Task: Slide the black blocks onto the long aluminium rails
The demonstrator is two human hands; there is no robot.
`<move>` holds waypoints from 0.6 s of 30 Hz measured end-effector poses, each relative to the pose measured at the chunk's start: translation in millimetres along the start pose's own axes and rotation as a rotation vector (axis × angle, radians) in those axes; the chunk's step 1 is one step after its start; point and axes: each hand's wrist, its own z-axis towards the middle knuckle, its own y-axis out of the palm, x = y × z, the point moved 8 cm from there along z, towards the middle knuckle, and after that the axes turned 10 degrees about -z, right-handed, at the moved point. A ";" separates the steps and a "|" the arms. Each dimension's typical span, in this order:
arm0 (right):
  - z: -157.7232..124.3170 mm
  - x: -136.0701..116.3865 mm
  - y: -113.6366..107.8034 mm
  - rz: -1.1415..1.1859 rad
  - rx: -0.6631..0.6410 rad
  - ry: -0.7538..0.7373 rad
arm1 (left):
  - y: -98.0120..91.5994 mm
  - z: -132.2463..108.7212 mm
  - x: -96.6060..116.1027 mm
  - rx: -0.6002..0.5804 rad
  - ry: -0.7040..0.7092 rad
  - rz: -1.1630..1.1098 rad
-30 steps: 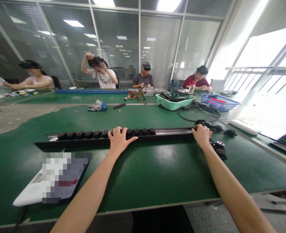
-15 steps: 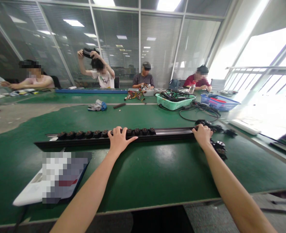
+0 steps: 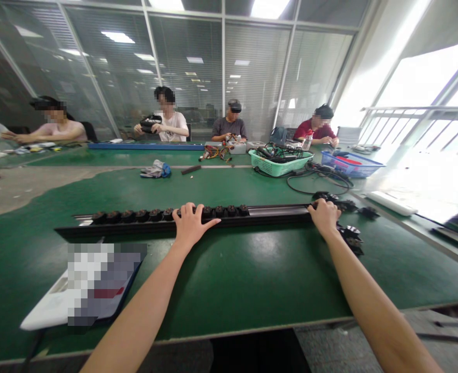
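Observation:
A long black rail [image 3: 275, 211] lies across the green table [image 3: 232, 269], with several small black motors [image 3: 136, 215] in a row on its left half. My left hand [image 3: 190, 225] lies over the rail's middle, fingers bent over the motors and thumb spread along the front edge. My right hand [image 3: 324, 216] is curled over the rail's right end. A few loose black motors [image 3: 351, 235] lie just right of that hand.
A white and dark board [image 3: 50, 311] lies at the near left. A green basket of cables [image 3: 279, 165], a blue basket [image 3: 349, 165] and a loose black cable [image 3: 314, 181] sit behind the rail. Several people sit along the far side.
Both my hands and the rail have stayed put. A person across the table has brought a dark headset down from their head to in front of their chest.

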 end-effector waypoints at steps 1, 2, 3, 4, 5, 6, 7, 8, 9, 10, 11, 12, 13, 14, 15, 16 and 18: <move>0.0 0.2 -0.1 0.001 0.002 0.000 | -0.1 0.0 -0.1 -0.001 -0.002 -0.001; 0.1 0.6 -0.1 0.001 0.004 0.001 | -0.4 0.0 0.0 -0.001 -0.004 -0.003; 0.3 1.0 0.1 0.002 0.003 0.003 | -0.7 0.0 0.0 -0.002 -0.006 -0.006; 0.6 1.6 0.4 0.003 0.002 0.004 | -1.0 0.1 0.1 -0.003 -0.008 -0.009; 1.0 2.1 0.9 0.003 -0.001 0.005 | -1.1 0.2 0.2 -0.005 -0.010 -0.011; 1.5 2.6 1.5 0.002 -0.005 0.006 | -1.2 0.2 0.2 -0.007 -0.013 -0.011; 1.9 3.0 2.1 0.001 -0.008 0.007 | -1.3 0.3 0.3 -0.008 -0.014 -0.009; 2.4 3.4 2.7 -0.002 -0.010 0.007 | -1.3 0.3 0.5 -0.009 -0.013 -0.006; 2.8 3.8 3.2 -0.004 -0.010 0.008 | -1.5 0.3 0.7 -0.007 -0.012 -0.001; 3.2 4.2 3.6 -0.006 -0.010 0.009 | -1.6 0.3 0.9 -0.004 -0.009 0.003; 3.5 4.6 4.0 -0.008 -0.007 0.011 | -1.6 0.2 1.2 -0.001 -0.005 0.008; 3.9 5.1 4.3 -0.009 -0.005 0.015 | -1.6 0.1 1.3 0.003 -0.002 0.011; 4.2 5.5 4.7 -0.010 -0.003 0.018 | -1.6 0.1 1.4 0.006 0.000 0.013; 4.6 5.8 5.1 -0.009 -0.002 0.020 | -1.5 0.0 1.3 0.009 0.002 0.013; 4.8 6.0 5.4 -0.007 -0.002 0.021 | -1.4 -0.1 1.2 0.012 0.003 0.012; 5.1 6.2 5.7 -0.004 -0.003 0.022 | -1.3 -0.1 0.9 0.013 0.003 0.009; 5.3 6.3 5.9 0.002 -0.007 0.023 | -0.9 -0.2 0.2 0.014 0.002 0.005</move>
